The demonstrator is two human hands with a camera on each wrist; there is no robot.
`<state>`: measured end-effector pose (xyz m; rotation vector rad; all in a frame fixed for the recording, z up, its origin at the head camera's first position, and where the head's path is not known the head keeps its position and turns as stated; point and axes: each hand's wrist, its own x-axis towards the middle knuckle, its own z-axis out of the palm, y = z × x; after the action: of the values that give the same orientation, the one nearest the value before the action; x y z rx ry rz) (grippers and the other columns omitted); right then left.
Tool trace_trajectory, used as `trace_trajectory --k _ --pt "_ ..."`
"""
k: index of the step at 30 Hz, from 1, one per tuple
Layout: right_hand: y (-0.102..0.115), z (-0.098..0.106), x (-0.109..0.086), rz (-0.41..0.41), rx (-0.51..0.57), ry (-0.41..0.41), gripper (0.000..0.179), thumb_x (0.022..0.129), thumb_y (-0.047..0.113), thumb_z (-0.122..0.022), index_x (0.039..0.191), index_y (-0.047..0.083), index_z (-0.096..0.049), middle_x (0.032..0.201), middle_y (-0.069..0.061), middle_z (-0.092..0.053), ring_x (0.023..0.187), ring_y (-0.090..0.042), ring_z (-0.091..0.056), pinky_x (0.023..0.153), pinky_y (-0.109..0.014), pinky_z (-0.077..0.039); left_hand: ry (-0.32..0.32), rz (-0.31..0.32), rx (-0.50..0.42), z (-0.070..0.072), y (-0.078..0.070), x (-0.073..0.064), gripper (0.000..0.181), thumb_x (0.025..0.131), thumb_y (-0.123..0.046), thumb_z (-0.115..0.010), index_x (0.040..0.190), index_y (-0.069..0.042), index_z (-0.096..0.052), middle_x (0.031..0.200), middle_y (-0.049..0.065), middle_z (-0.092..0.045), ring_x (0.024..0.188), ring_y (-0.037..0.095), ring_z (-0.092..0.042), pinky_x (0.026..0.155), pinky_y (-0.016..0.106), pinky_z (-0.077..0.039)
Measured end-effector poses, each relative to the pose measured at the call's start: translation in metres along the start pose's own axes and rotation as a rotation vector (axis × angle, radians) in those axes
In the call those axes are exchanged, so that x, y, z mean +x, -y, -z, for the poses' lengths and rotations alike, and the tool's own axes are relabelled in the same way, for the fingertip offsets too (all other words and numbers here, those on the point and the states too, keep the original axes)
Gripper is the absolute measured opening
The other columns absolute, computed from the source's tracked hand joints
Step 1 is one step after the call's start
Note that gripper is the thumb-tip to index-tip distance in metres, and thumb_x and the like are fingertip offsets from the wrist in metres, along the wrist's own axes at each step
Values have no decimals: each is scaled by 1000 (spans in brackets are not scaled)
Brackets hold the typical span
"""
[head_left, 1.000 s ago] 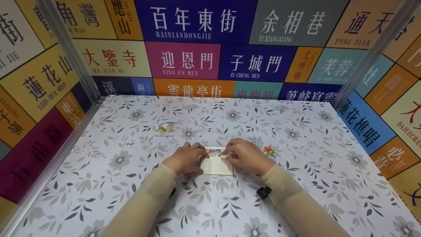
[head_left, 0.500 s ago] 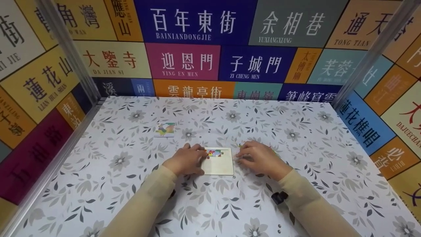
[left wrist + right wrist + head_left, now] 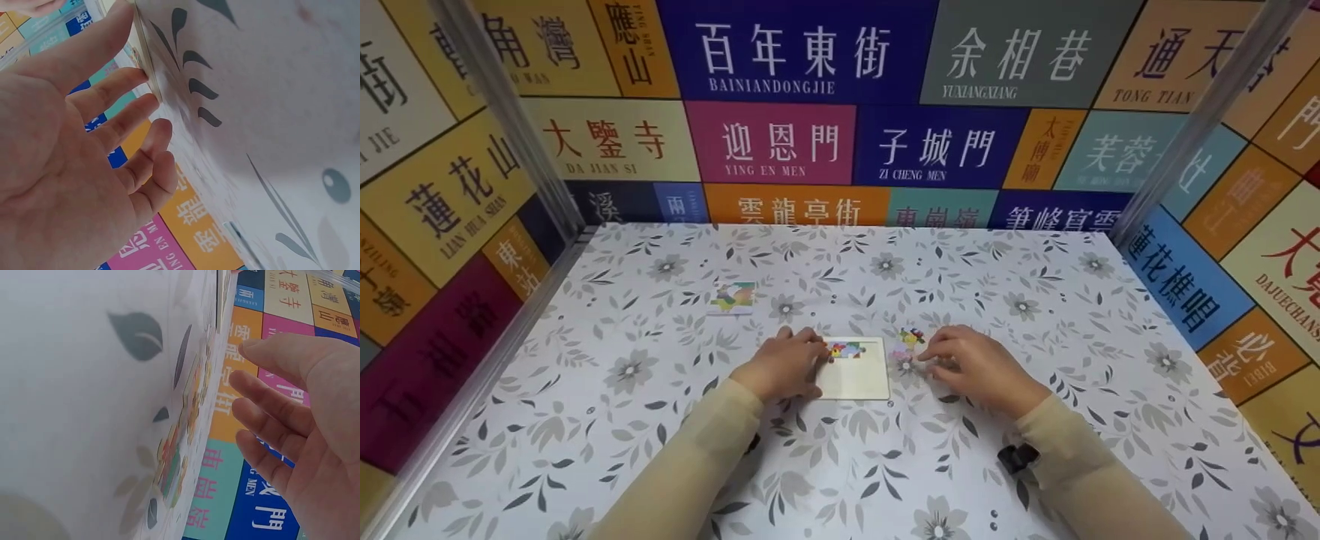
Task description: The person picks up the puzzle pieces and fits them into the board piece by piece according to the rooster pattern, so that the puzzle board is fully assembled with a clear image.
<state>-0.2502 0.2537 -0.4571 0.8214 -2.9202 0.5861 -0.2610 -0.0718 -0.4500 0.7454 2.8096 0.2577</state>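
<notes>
Right hand has left the board, now released beside loose pieces.
Left hand grips the board; laid pieces fill only part.

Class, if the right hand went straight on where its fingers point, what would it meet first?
Probably the loose puzzle pieces just ahead; the right hand looks raised, so it might pass over them towards the pale board.

Two hands, one pale board, one picture card and loose puzzle pieces too small to count.
</notes>
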Motion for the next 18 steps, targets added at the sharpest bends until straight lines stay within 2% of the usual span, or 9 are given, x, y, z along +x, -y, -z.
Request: trace_trajectory --k 8,12,18 --pt "-10 4 -10 -85 32 -5 16 94 26 -75 108 21 -82 113 5 -68 107 -16 -64 97 -43 -54 29 11 6 1 -3 4 49 85 -33 -85 131 -21 -69 147 6 -55 124 33 -50 103 48 -47" --pt "-14 6 -14 -82 21 -18 15 95 23 -75 109 21 -81 114 4 -69 109 -19 -65 97 -46 -54 35 26 -10 0 -2 3 49 85 -32 -85 131 -22 -69 148 4 -55 125 32 -50 104 48 -46" --pt "-20 9 -17 -93 6 -34 14 94 22 -76 107 20 -81 112 3 -70 109 -21 -65 96 -48 -54 5 31 -49 1 -2 -1 49 84 -29 -87 129 -21 -70 149 5 -54 126 35 -50 105 50 -45"
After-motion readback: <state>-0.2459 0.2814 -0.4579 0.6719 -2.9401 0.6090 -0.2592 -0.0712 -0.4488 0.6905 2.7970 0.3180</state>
